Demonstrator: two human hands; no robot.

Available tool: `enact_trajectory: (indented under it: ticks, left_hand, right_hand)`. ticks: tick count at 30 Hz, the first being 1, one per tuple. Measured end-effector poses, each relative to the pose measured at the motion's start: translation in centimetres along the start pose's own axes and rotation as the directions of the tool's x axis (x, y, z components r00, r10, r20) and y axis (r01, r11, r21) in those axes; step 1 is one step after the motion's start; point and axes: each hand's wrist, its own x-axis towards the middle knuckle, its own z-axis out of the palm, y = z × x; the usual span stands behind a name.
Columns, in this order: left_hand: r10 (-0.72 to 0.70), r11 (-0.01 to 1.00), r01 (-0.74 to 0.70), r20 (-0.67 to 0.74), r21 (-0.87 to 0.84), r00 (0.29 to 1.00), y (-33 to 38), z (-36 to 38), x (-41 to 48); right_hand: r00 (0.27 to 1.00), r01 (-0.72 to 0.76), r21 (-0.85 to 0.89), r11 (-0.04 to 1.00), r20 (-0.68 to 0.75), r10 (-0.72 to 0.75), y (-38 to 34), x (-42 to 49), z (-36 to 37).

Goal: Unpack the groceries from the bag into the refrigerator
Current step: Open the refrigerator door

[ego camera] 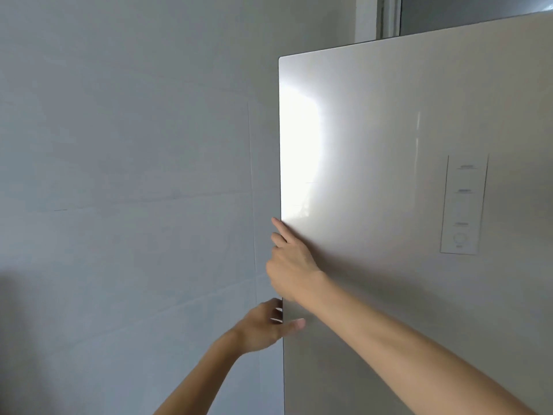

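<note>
Refrigerator door (389, 175), a broad pale metallic panel with rounded top corner, fills the right half of the head view, and both bare hands are at its left edge. The right hand (291, 265) lies against the front face just beside that edge, about midway down the visible panel, its forearm reaching in from the lower right corner of the view. Its fingers curl toward the edge and the index fingertip points up along it; whether the fingertips hook behind the edge cannot be told, since the back of the hand hides them. The left hand (263, 327) sits lower on the same edge, forearm rising from the bottom of the view. It pinches the door's edge: the thumb presses flat on the front face while the other fingers wrap around behind the panel.

A strong white glare spreads over the upper left part of the door, washing out its surface there. Toward the door's right side a narrow upright control panel (462, 205) is set into the face, with faint markings and a round button near its lower end. Left of the door stands a plain grey tiled wall (119, 175), close to the edge that the hands grip, with thin joint lines crossing it. Above the door's top edge, in the upper right corner, part of a window frame (392, 16) shows. The refrigerator's inside, the bag and the groceries are out of view.
</note>
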Motion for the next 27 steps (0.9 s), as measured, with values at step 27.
enact_trajectory:
  ticks: [27]
  left_hand:
    - [0.467,0.852,-0.475,-0.091,-0.220,0.879,-1.2,8.2,-23.4]
  right_hand:
    - [0.824,-0.240,0.306,0.921,-0.437,0.360,-8.9,-22.0,-12.3]
